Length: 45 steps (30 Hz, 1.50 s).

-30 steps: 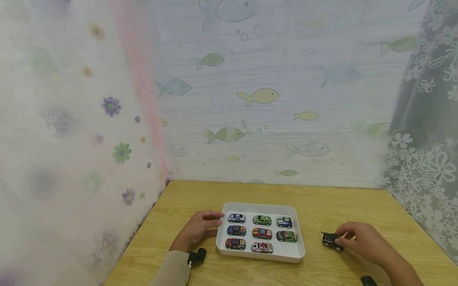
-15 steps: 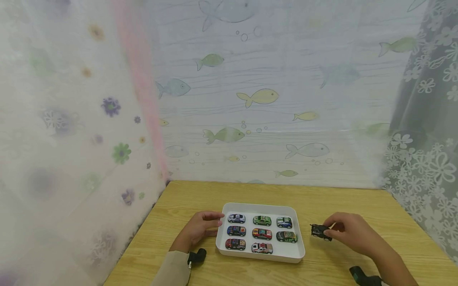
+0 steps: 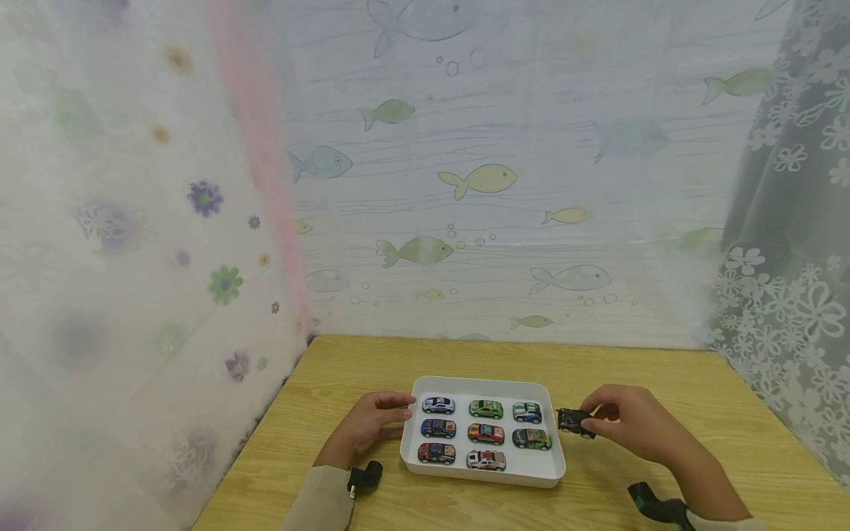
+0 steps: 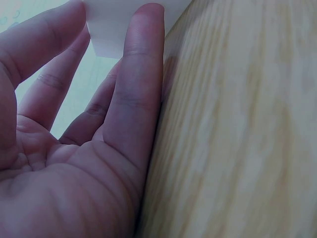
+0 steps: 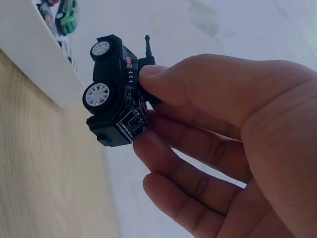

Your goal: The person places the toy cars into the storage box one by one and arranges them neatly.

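Observation:
My right hand pinches a black toy military car with white wheels and a thin rod on its roof, between thumb and fingertips. In the head view this car is just right of the white tray's right wall, close to its rim. Inside the tray, several small toy cars stand in rows, among them a green car, a red and yellow car and a white and red car. At the tray's left wall my left hand rests on the table, its extended fingertips touching the wall.
The tray stands on a wood-grain table. Behind the table hangs a curtain with fish drawings, and a flowered curtain closes the left side. A black wrist camera sits below my right hand.
My right hand has moved left and slightly away from me, carrying the black toy car from the table's right part to the tray's right side. The left hand and tray stay put.

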Each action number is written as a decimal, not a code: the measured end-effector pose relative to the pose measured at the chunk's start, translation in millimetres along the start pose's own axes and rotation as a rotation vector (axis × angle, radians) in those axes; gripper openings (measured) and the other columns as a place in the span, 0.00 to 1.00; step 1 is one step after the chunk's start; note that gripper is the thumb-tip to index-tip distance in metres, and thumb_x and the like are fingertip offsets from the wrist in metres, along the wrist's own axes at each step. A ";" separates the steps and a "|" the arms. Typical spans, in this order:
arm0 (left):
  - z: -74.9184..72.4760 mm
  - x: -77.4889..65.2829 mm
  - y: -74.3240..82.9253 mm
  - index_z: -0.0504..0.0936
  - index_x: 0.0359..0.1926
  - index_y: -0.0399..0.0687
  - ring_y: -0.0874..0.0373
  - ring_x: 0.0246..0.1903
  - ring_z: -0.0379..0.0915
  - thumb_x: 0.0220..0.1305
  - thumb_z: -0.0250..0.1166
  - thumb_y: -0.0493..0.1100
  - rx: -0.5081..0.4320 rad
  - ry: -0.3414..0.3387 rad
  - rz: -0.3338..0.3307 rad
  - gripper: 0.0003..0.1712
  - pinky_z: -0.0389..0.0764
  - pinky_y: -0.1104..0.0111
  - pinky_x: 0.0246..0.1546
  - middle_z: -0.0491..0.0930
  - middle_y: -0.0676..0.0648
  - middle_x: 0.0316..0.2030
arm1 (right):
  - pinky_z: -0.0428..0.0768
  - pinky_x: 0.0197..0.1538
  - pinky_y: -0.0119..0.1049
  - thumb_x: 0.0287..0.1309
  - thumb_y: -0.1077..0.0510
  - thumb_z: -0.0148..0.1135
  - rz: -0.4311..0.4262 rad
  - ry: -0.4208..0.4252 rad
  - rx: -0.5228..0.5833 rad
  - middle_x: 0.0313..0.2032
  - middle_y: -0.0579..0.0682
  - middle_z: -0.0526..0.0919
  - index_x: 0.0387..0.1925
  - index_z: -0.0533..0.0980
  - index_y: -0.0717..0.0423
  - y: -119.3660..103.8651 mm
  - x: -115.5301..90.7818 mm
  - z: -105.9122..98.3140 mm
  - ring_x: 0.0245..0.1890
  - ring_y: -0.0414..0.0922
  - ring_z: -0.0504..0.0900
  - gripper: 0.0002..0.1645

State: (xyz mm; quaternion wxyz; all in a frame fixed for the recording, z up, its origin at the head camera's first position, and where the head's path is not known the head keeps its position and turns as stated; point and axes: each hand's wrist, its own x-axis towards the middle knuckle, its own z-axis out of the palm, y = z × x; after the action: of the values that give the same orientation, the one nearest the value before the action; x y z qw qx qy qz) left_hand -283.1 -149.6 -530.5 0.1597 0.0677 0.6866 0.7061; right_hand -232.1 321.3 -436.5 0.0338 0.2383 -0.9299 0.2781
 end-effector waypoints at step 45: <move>0.4 0.5 0.5 0.77 0.57 0.40 0.50 0.51 0.76 0.60 0.67 0.41 0.016 0.005 -0.009 0.24 0.82 0.56 0.46 0.73 0.41 0.58 | 0.79 0.32 0.28 0.52 0.48 0.70 -0.138 -0.087 0.111 0.32 0.37 0.81 0.34 0.80 0.42 -28.6 13.8 43.0 0.31 0.32 0.78 0.08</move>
State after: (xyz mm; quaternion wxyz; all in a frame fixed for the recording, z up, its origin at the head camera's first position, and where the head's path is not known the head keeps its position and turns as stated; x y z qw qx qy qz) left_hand -283.5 -149.1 -530.0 0.1606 0.0640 0.6928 0.7001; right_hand -228.2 271.6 -455.7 -0.0009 0.3149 -0.8952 0.3154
